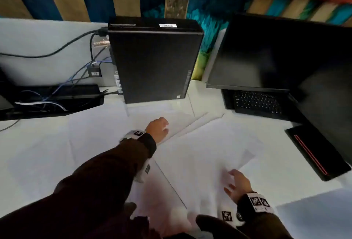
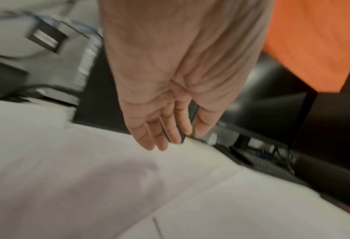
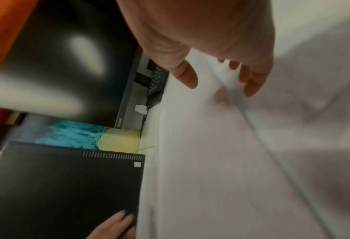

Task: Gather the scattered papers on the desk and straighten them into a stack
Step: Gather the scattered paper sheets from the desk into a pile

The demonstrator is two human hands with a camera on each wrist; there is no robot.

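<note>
Several white sheets of paper (image 1: pixel 200 143) lie scattered and overlapping across the white desk (image 1: pixel 34 153). My left hand (image 1: pixel 159 129) reaches forward over the far sheets, just in front of the tower. In the left wrist view this hand (image 2: pixel 176 137) hovers with straight fingers above the paper (image 2: pixel 88 186) and holds nothing. My right hand (image 1: pixel 237 183) is at the near right. In the right wrist view it (image 3: pixel 221 87) holds a lifted sheet (image 3: pixel 230 76) between thumb and fingers, and the sheet's far corner (image 1: pixel 247 157) stands up off the desk.
A black computer tower (image 1: pixel 152 63) stands at the back centre, with cables (image 1: pixel 47 94) to its left. A dark monitor (image 1: pixel 276 52) and keyboard (image 1: pixel 257 103) fill the right rear. A black device with a red stripe (image 1: pixel 314 155) lies at the right.
</note>
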